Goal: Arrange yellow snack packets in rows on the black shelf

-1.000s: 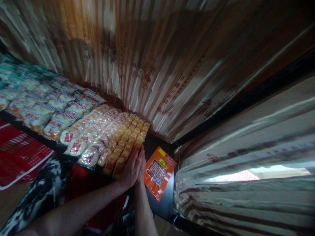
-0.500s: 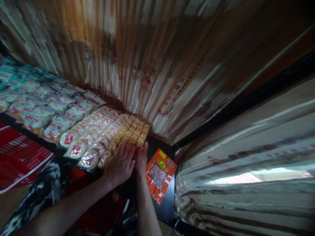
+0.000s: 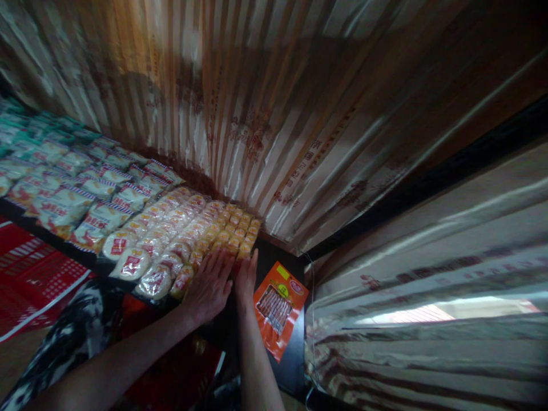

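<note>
My left hand [image 3: 209,285] lies with fingers stretched out over the near end of the small yellow-wrapped snack packs [image 3: 233,231]. Beside it my right hand [image 3: 245,279] stands on edge, its fingers extended against the right near corner of those packs. Both hands touch the packs, and neither is wrapped round anything. To the left run rows of round white cakes in clear wrappers with red labels [image 3: 132,262]. Right of my right hand, an orange pouch with a clear window showing stick-shaped pieces [image 3: 274,308] lies flat on the black shelf [image 3: 293,359].
Blue-and-white snack bags [image 3: 100,222] fill the shelf farther left, with green packs [image 3: 25,131] beyond. A red plastic basket [image 3: 38,279] stands at lower left. Pleated printed sheeting [image 3: 257,114] hangs behind the shelf, and a dark bar [image 3: 385,200] crosses at right.
Almost nothing differs. Both hands stay against the yellow packs, and the view has shifted very slightly.
</note>
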Tool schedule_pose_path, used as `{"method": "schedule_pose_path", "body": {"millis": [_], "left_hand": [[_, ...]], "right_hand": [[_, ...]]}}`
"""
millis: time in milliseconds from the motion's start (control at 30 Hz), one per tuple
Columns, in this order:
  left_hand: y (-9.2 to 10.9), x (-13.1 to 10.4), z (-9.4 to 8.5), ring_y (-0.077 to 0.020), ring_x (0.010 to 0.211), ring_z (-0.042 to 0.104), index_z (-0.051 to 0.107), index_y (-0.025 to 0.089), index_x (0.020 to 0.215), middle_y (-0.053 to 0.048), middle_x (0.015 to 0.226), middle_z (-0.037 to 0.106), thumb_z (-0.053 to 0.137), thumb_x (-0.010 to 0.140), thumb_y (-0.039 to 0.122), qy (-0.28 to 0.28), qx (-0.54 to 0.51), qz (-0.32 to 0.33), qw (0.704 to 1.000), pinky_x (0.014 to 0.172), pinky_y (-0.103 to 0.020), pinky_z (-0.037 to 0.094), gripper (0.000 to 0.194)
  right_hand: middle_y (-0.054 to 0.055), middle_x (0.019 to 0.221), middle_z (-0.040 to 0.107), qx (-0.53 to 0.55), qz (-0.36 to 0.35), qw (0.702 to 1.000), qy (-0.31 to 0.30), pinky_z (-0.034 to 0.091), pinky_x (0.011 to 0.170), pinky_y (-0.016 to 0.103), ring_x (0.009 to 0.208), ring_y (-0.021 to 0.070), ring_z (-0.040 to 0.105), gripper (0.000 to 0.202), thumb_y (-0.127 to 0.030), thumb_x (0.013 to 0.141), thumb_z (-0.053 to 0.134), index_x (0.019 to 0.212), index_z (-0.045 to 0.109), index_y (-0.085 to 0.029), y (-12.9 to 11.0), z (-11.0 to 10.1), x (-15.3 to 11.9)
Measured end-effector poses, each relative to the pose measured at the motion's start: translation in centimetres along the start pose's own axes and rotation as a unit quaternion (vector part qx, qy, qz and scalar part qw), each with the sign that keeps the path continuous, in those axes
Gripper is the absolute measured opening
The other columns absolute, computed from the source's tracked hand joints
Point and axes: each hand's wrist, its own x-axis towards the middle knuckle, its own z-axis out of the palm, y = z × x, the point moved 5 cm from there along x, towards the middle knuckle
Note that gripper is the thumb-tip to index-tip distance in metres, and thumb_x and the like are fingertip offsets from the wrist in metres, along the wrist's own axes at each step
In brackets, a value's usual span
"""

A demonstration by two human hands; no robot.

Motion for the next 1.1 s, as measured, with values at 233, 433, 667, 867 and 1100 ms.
{"method": "schedule_pose_path", "body": {"millis": [233,433,667,867,1100], "left_hand": [[-0.8,0.1,0.0,-0.0296,0.139,0.023,0.037,0.014,0.138,-0.014,0.147,0.035,0.044,0.086,0.034,0.006,-0.001,-0.007,1.000,0.110,-0.048,0.027,0.055],[-1.2,0.0,0.4,-0.0293,0.138,0.026,0.039,0.013,0.136,-0.014,0.147,0.036,0.044,0.086,0.031,0.012,-0.004,-0.011,1.000,0.111,-0.047,0.025,0.053],[-0.9,0.0,-0.6,-0.0296,0.138,0.025,0.041,0.013,0.135,-0.015,0.146,0.037,0.044,0.087,0.035,0.019,-0.011,-0.002,1.000,0.111,-0.047,0.025,0.052],[-2.7,-2.4,-1.8,-0.0296,0.141,0.018,0.040,0.010,0.136,-0.017,0.149,0.030,0.040,0.090,0.028,0.061,-0.010,-0.015,0.998,0.112,-0.049,0.024,0.049],[-5.3,-6.3,-1.9,-0.0309,0.142,0.013,0.021,0.014,0.145,-0.013,0.154,0.016,0.038,0.090,0.024,0.076,-0.003,-0.050,0.996,0.111,-0.051,0.025,0.058]], "right_hand": [[0.013,0.150,0.028,-0.008,0.012,1.000,0.002,0.021,0.112,0.041,0.140,0.0210,0.022,0.070,-0.056,0.091,0.018,0.145,0.025,-0.012,-0.3,-0.1,1.7],[0.014,0.149,0.030,0.015,-0.006,1.000,-0.020,0.025,0.110,0.040,0.137,0.0205,0.029,0.068,-0.054,0.092,0.016,0.145,0.024,-0.013,-0.7,1.1,1.6],[0.016,0.152,0.020,0.006,0.013,1.000,0.004,0.017,0.113,0.044,0.141,0.0226,0.018,0.072,-0.055,0.091,0.019,0.145,0.021,-0.009,-1.4,0.0,0.7],[0.016,0.150,0.026,-0.044,-0.080,0.994,0.058,0.019,0.113,0.047,0.140,0.0229,0.020,0.063,-0.047,0.093,0.028,0.143,0.027,-0.009,-1.9,-2.2,-5.6],[0.021,0.147,0.031,-0.133,-0.155,0.978,0.039,0.031,0.105,0.056,0.137,0.0290,0.028,0.060,-0.037,0.092,0.041,0.143,0.024,-0.012,-1.3,-0.6,-12.5]]}}
